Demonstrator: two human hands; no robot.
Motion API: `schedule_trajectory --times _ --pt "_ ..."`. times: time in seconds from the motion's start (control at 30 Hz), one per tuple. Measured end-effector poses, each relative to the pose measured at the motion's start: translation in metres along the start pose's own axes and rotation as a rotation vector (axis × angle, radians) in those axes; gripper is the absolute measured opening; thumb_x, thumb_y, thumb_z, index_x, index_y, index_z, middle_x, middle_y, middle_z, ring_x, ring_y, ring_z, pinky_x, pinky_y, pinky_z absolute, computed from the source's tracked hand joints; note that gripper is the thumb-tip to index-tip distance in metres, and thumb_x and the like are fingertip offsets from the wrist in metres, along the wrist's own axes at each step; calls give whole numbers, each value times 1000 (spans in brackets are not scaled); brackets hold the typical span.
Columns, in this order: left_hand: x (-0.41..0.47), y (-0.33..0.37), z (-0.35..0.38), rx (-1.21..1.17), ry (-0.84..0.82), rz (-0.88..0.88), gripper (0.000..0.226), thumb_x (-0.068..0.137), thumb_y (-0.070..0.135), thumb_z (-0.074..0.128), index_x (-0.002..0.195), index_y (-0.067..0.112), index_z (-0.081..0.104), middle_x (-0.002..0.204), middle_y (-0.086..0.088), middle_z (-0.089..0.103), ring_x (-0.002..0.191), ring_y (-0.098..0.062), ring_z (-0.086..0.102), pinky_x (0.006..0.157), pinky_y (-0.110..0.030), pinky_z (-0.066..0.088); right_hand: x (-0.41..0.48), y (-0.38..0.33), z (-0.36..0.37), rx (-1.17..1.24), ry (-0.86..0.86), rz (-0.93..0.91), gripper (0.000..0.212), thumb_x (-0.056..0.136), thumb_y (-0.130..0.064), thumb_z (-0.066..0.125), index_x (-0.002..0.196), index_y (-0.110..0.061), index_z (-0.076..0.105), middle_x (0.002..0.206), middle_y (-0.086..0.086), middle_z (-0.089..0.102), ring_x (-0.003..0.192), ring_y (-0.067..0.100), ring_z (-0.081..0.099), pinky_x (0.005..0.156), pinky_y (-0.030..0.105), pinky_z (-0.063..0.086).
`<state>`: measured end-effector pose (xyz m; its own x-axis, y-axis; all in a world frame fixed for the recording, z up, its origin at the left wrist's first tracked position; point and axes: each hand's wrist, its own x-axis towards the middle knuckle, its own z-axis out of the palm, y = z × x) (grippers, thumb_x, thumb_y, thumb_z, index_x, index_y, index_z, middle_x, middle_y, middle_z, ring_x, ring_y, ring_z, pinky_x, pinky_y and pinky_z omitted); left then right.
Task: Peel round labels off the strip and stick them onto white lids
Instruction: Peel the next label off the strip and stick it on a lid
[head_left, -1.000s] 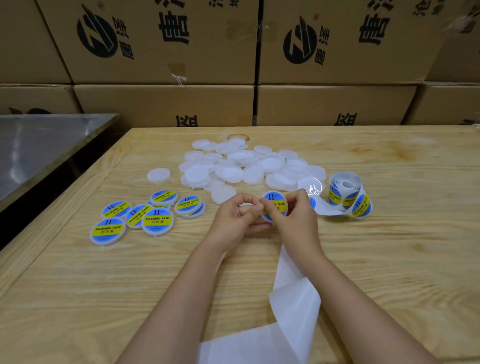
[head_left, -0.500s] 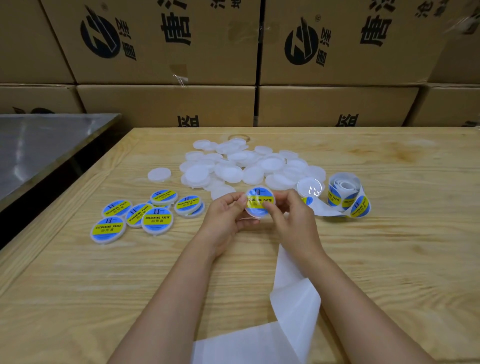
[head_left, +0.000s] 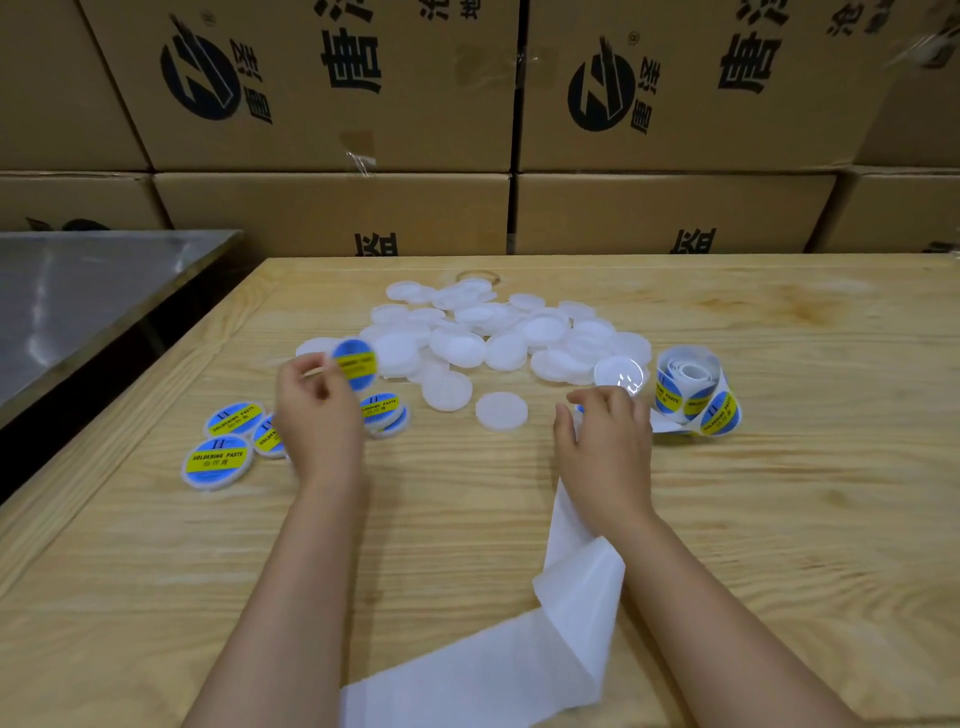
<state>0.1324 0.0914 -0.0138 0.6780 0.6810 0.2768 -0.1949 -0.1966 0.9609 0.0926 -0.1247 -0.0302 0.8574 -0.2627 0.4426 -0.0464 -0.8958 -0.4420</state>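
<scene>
My left hand (head_left: 318, 415) pinches a white lid with a blue-and-yellow round label (head_left: 355, 364) and holds it above the table's left side. My right hand (head_left: 602, 447) lies with curled fingers over the label strip, next to the label roll (head_left: 691, 389). A bit of blue shows under its fingertips; whether it grips anything is hidden. A pile of plain white lids (head_left: 467, 332) lies behind both hands, with two loose ones (head_left: 501, 410) nearer. Several labelled lids (head_left: 218, 460) lie at the left. The empty white backing strip (head_left: 571, 597) trails toward me.
The wooden table (head_left: 779, 519) has a raised edge along its left side. A steel-topped table (head_left: 78, 291) stands to the left across a dark gap. Stacked cardboard boxes (head_left: 332, 78) wall off the back. A clear round lid (head_left: 621, 374) lies beside the roll.
My hands have parted. The left hand carried the labelled lid left toward the labelled group. The right hand let go of the lid and dropped onto the strip by the roll.
</scene>
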Motion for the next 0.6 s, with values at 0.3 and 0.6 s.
schedule_trajectory --times 0.3,0.6 --pt "17 -19 -13 512 141 -50 46 90 17 47 134 10 38 128 -8 56 122 -29 45 106 -44 18 3 11 -2 -41 -125 55 45 82 6 43 122 -10 55 127 9 47 116 28 36 92 27 29" --pt "-23 0 10 267 -299 423 27 88 -1 48 111 6 62 102 -5 69 98 -29 60 86 -40 45 8 13 -1 -215 -201 29 32 96 -23 42 126 -13 50 123 8 54 113 29 44 91 35 32"
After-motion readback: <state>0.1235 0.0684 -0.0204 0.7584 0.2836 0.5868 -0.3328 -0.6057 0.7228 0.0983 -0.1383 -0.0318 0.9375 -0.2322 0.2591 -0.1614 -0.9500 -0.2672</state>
